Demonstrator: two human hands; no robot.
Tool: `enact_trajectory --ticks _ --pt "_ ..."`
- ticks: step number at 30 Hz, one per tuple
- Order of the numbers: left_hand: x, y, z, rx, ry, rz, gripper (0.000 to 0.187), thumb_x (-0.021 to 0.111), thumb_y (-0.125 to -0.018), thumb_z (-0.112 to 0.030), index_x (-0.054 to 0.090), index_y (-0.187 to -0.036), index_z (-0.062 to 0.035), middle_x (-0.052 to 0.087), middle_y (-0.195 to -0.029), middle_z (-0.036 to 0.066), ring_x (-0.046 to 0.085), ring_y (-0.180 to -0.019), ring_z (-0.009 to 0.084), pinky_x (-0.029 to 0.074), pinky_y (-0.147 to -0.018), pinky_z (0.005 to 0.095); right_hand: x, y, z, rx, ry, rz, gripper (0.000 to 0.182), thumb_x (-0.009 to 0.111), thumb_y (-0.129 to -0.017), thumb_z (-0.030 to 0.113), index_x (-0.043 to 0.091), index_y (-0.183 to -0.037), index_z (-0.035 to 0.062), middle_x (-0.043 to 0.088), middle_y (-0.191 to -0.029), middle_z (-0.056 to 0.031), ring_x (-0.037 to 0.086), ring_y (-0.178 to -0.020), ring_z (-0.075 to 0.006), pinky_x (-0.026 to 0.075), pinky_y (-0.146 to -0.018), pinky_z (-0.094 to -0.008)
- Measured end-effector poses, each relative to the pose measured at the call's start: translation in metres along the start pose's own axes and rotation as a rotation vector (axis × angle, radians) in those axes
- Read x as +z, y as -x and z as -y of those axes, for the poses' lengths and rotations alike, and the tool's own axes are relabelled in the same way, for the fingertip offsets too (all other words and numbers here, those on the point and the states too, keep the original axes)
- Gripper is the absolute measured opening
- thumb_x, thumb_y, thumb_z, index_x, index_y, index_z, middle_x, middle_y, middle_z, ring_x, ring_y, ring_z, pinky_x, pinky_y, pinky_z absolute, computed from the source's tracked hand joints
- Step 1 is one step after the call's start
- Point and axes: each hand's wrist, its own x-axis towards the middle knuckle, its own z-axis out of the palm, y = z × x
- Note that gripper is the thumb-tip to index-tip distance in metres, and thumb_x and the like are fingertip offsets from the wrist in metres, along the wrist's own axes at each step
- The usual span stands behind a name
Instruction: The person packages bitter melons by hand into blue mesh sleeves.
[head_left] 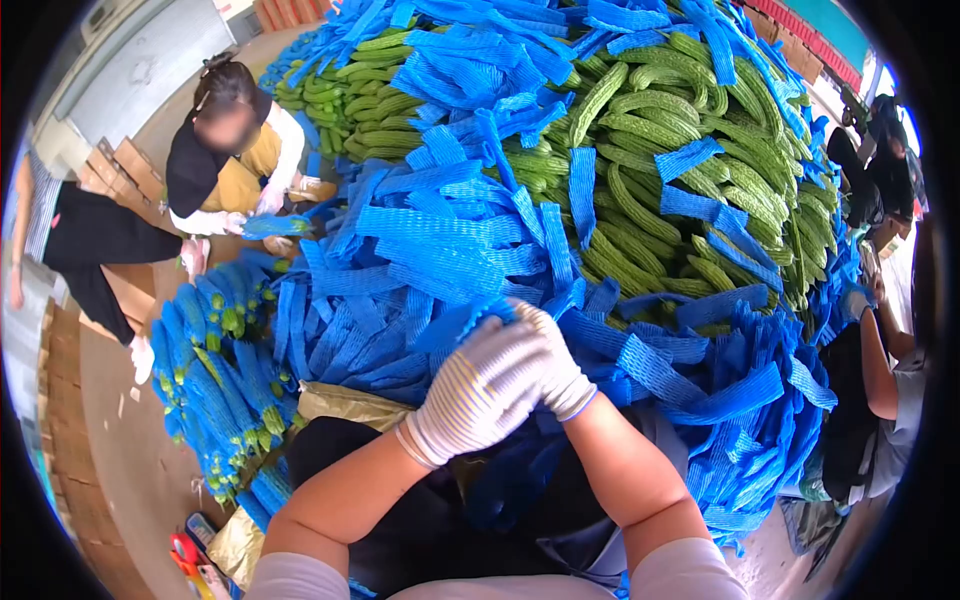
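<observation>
Both my hands wear white knit gloves and meet low in the middle of the view. My left hand (pixel 478 392) lies over my right hand (pixel 556 362), and both close on a blue foam net sleeve (pixel 462 318) that sticks out to the upper left. What is inside the sleeve is hidden. Just beyond them spreads a heap of loose blue net sleeves (pixel 440 230). Behind that rises a big pile of green bitter gourds (pixel 660 170).
A stack of gourds wrapped in blue sleeves (pixel 215 360) lies at my left. A person in a dark top (pixel 230 150) crouches at the upper left handling a sleeve. Other people stand at the left edge (pixel 80 240) and at the right (pixel 880 380). Cardboard boxes (pixel 125 170) sit at the left.
</observation>
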Motion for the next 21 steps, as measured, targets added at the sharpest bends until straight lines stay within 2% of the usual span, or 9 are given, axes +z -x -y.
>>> enact_trajectory --ticks 1,4,7,9,10,14,16,18,21 --pt "0.001 0.002 0.009 -0.081 0.034 -0.097 0.031 0.061 -0.083 -0.011 0.060 -0.113 -0.0013 0.062 -0.109 0.017 0.060 -0.104 0.0342 0.049 -0.090 0.0424 0.007 -0.005 0.004 -0.232 0.203 -0.020 0.027 0.064 -0.085 0.000 0.055 -0.109 0.0012 0.062 -0.081 -0.0021 0.057 -0.072 -0.0072 0.048 -0.060 -0.0256" --pt "-0.001 0.017 0.021 -0.347 -0.044 0.035 0.031 0.057 -0.087 -0.011 0.057 -0.116 0.0007 0.062 -0.087 0.020 0.060 -0.076 0.0366 0.049 -0.069 0.0435 0.015 0.000 0.020 -0.259 0.667 -0.239 0.014 0.063 -0.085 0.002 0.058 -0.099 0.0021 0.060 -0.074 -0.0032 0.055 -0.066 -0.0080 0.047 -0.058 -0.0256" --pt "0.002 0.032 0.036 -0.451 -0.201 0.244 0.030 0.055 -0.089 -0.013 0.057 -0.116 -0.0005 0.062 -0.081 0.018 0.059 -0.073 0.0373 0.047 -0.065 0.0466 0.014 0.004 0.002 -0.357 0.810 -0.272 0.013 0.064 -0.084 0.004 0.059 -0.096 0.0044 0.063 -0.071 -0.0071 0.059 -0.061 -0.0143 0.049 -0.059 -0.0299" --pt "0.000 0.027 0.045 -0.613 -0.144 0.470 0.032 0.050 -0.089 -0.006 0.056 -0.120 -0.0002 0.063 -0.094 0.023 0.061 -0.084 0.0389 0.050 -0.072 0.0449 0.029 0.013 0.006 -0.475 1.099 -0.204 0.017 0.066 -0.081 0.009 0.060 -0.097 0.0074 0.065 -0.073 -0.0114 0.065 -0.063 -0.0250 0.050 -0.060 -0.0346" --pt "0.005 0.031 0.052 -0.623 0.021 0.282 0.036 0.046 -0.088 -0.002 0.055 -0.122 -0.0001 0.063 -0.101 0.023 0.063 -0.091 0.0360 0.050 -0.078 0.0422 0.034 0.016 0.003 -0.476 1.104 -0.173 0.018 0.068 -0.079 0.013 0.062 -0.095 0.0098 0.066 -0.076 -0.0135 0.065 -0.068 -0.0318 0.051 -0.061 -0.0380" --pt "0.017 0.025 0.073 -0.964 1.121 -0.338 0.038 0.044 -0.090 0.002 0.051 -0.128 0.0020 0.059 -0.124 0.014 0.056 -0.115 0.0201 0.043 -0.101 0.0316 0.047 0.026 0.008 -0.319 1.147 -0.053 0.012 0.068 -0.077 0.013 0.065 -0.089 0.0095 0.066 -0.079 -0.0140 0.065 -0.072 -0.0322 0.050 -0.063 -0.0400" --pt "0.013 0.026 0.073 -1.038 1.395 -0.503 0.035 0.047 -0.092 -0.002 0.052 -0.126 0.0021 0.058 -0.125 0.013 0.055 -0.116 0.0202 0.042 -0.102 0.0309 0.042 0.020 0.016 -0.520 1.281 0.009 0.011 0.070 -0.076 0.014 0.066 -0.085 0.0090 0.065 -0.085 -0.0148 0.063 -0.077 -0.0338 0.050 -0.069 -0.0397" --pt "0.008 0.026 0.070 -0.729 1.997 -0.551 0.032 0.051 -0.093 -0.012 0.054 -0.122 0.0011 0.060 -0.121 0.012 0.057 -0.112 0.0202 0.043 -0.101 0.0315 0.038 0.018 0.010 -0.527 1.020 0.005 0.009 0.070 -0.077 0.008 0.067 -0.086 0.0069 0.065 -0.087 -0.0106 0.060 -0.075 -0.0294 0.048 -0.071 -0.0352" --pt "0.026 0.039 0.090 -0.806 1.771 -0.540 0.028 0.049 -0.093 -0.017 0.059 -0.116 -0.0039 0.063 -0.114 0.010 0.059 -0.107 0.0249 0.044 -0.097 0.0368 0.041 0.023 0.013 -0.174 0.183 0.016 0.008 0.063 -0.088 0.006 0.064 -0.095 0.0024 0.062 -0.087 -0.0013 0.055 -0.074 -0.0129 0.045 -0.070 -0.0274"
